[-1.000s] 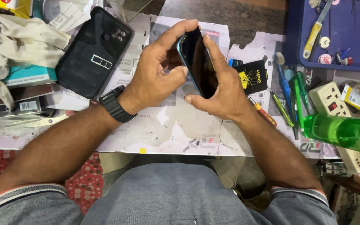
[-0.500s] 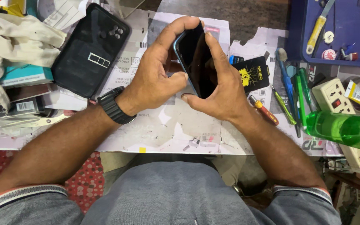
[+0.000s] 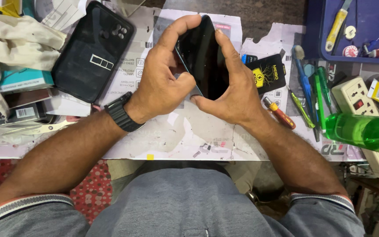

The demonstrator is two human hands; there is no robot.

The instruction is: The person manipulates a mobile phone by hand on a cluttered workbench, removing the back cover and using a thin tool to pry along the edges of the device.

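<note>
while both hands pinch the dark phone (image 3: 205,57), left hand (image 3: 163,83) and right hand (image 3: 235,90) at its edges, it could slip onto the screwdriver (image 3: 279,113) just beside.

The workbench (image 3: 268,13) is a dark, worn surface, mostly covered by a torn sheet of printed white paper (image 3: 176,131). On the paper, at the left, a black phone case (image 3: 93,52) lies face down, tilted. Left of it sit a crumpled beige cloth (image 3: 14,39) and small flat boxes (image 3: 18,79). A black packet with a yellow mark (image 3: 266,72) lies right of centre, a red-handled screwdriver (image 3: 279,113) just beside it. Further right lie a blue toothbrush (image 3: 302,79), green pens (image 3: 320,96), a white power strip (image 3: 358,98) and a green bottle (image 3: 365,131) on its side. A blue tray (image 3: 316,30) fills the far right corner.
</note>
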